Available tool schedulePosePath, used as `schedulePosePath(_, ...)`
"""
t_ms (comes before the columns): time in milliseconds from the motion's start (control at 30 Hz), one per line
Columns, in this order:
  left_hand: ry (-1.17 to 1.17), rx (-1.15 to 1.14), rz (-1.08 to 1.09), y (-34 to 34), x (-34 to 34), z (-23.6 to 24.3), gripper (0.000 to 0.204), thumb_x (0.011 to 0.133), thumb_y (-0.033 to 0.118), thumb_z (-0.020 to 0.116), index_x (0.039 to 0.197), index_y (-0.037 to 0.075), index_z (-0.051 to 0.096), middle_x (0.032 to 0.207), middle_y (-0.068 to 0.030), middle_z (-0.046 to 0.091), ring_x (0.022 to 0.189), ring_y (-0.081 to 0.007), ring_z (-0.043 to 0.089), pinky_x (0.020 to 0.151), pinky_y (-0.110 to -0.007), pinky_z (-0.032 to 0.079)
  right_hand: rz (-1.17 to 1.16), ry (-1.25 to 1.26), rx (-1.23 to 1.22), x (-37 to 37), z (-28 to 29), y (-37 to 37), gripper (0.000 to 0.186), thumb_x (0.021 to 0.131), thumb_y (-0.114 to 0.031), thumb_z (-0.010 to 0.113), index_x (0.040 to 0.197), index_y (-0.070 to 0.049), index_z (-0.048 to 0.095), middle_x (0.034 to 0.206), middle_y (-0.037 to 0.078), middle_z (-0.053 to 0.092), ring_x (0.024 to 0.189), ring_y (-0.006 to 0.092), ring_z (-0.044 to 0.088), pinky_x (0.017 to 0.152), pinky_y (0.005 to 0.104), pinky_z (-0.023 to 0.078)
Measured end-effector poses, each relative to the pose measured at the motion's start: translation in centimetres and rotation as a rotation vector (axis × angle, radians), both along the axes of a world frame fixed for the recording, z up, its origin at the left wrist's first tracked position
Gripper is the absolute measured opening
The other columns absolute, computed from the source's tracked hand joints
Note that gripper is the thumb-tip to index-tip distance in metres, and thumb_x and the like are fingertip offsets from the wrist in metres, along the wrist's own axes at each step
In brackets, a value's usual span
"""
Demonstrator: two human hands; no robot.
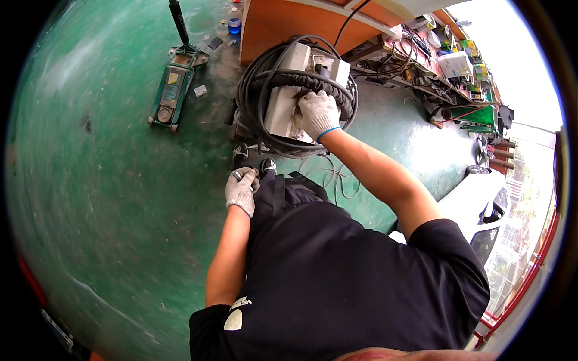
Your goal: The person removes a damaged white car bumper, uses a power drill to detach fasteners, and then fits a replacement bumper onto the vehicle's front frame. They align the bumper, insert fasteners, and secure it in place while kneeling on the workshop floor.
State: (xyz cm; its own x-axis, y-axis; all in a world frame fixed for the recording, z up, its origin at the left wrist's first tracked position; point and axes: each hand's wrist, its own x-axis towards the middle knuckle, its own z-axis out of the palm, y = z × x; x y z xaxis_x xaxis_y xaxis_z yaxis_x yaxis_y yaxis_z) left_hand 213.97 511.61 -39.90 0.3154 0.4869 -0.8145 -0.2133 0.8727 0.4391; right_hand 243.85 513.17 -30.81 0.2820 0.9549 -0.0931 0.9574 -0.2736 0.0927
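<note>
My right hand (318, 113), in a grey-white work glove, reaches forward and grips the thick black hose (289, 78) coiled on top of a white box-shaped machine (283, 105). Black cables (250, 99) hang in loops around the machine's sides. My left hand (241, 189), also gloved, hangs at my hip and is closed around a small metal object (239, 174) that is too small to make out. My black shirt and trousers fill the lower middle of the view, and my shoes (253, 157) stand just in front of the machine.
A green floor jack (173, 90) with a long black handle lies on the green painted floor (108, 198) at the upper left. An orange bench (283, 24) stands behind the machine. Cluttered workbenches (445, 66) run along the right, and a white car (475, 207) is at the right.
</note>
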Motion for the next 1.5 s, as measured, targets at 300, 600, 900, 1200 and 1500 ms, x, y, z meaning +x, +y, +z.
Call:
schedulePosePath(300, -0.008, 0.006, 0.054, 0.5, 0.6, -0.5, 0.014, 0.093, -0.002, 0.069, 0.1, 0.008, 0.063, 0.097, -0.0118, 0.071, 0.063, -0.0134, 0.06, 0.056, -0.027, 0.048, -0.022, -0.039, -0.058, 0.3, 0.2, 0.9, 0.025, 0.083, -0.032, 0.067, 0.088, -0.009, 0.074, 0.091, 0.015, 0.071, 0.089, 0.0348, 0.068, 0.077, 0.0499, 0.053)
schedulePosePath(600, -0.013, 0.002, 0.078, 0.3, 0.6, -0.9, 0.013, 0.093, -0.001, 0.069, 0.1, 0.008, 0.064, 0.096, -0.0112, 0.071, 0.064, -0.0135, 0.061, 0.057, -0.027, 0.05, -0.131, 0.066, -0.126, -4.3, 0.4, -1.3, 0.034, 0.083, -0.026, 0.07, 0.109, -0.004, 0.065, 0.102, 0.018, 0.065, 0.086, 0.0341, 0.07, 0.076, 0.046, 0.055)
schedulePosePath(900, -0.021, 0.001, 0.046, 1.4, 0.3, -1.4, 0.015, 0.093, -0.001, 0.07, 0.1, 0.01, 0.064, 0.094, -0.0103, 0.072, 0.065, -0.0135, 0.062, 0.058, -0.028, 0.05, -0.108, 0.594, 0.216, -3.9, -0.8, -5.5, 0.033, 0.085, -0.008, 0.06, 0.117, -0.003, 0.068, 0.122, 0.019, 0.066, 0.104, 0.0415, 0.068, 0.092, 0.0479, 0.056)
schedulePosePath(1200, -0.006, -0.01, -0.029, 2.3, 1.4, -0.3, 0.014, 0.093, -0.002, 0.07, 0.1, 0.008, 0.063, 0.096, -0.0109, 0.071, 0.065, -0.0134, 0.061, 0.058, -0.028, 0.049, -0.261, 0.565, 0.306, -5.9, -2.0, -5.0, 0.043, 0.086, -0.007, 0.06, 0.129, -0.004, 0.059, 0.127, 0.022, 0.064, 0.112, 0.0428, 0.064, 0.097, 0.049, 0.052)
schedulePosePath(1500, -0.041, 0.024, -0.104, 3.8, 2.6, 0.9, 0.011, 0.094, -0.001, 0.069, 0.097, 0.008, 0.064, 0.09, -0.0083, 0.071, 0.063, -0.0115, 0.061, 0.057, -0.026, 0.049, -0.376, 0.608, 0.362, -6.0, -1.7, -5.6, 0.049, 0.086, -0.007, 0.06, 0.135, -0.005, 0.057, 0.112, 0.022, 0.069, 0.101, 0.0449, 0.065, 0.089, 0.0517, 0.053)
